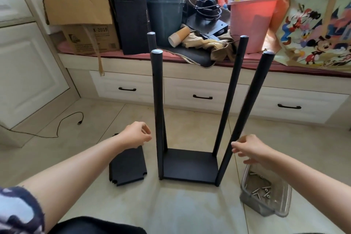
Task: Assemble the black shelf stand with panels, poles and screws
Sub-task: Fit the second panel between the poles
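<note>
Left hand and right hand near, fingers loosely curled, holding nothing, flanking stand on floor. Four poles upright from base panel. Spare panels left, screw tray right, within reach.

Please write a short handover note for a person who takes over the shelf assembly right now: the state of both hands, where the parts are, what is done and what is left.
Left hand: loosely curled, holds nothing, beside the near left pole.
Right hand: fingers relaxed, empty, close to the near right pole; contact cannot be told.
Done: four poles stand at the corners of the bottom panel on the floor.
Parts: the spare panels lie flat on the floor to the left; the screws are in a clear tray to the right.
Left: fit the remaining panels onto the poles and fasten them with screws.
</note>
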